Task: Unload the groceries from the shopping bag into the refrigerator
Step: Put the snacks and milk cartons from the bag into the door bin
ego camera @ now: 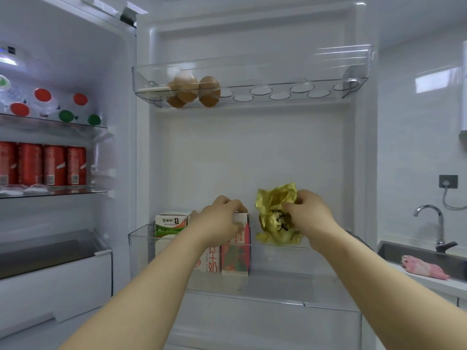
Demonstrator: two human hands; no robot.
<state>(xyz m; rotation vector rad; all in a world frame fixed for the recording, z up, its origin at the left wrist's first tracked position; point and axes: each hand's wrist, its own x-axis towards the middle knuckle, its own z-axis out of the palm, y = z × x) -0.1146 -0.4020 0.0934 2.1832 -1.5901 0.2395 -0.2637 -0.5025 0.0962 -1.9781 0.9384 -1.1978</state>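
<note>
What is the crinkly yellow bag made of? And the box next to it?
The bag looks like thin, shiny plastic film: it crumples and glints. The box is probably coated cardboard, going by its sharp folded edges and smooth printed sides.

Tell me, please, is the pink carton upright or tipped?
Upright: the pink carton stands vertical in the door bin, left hand gripping it.

This is a home kitchen. An open refrigerator (252, 152) holds household stock: eggs (209, 90) in the door tray (353, 79), milk cartons (170, 223) in the lower door bin (278, 256), red cans (54, 165) and capped bottles (42, 95) on glass shelves (50, 126). To its right a sink (394, 253) with a curved tap (439, 223) sits under a white tiled wall (409, 147) with a socket (448, 181), a pink cloth (424, 270) at its edge.
</note>
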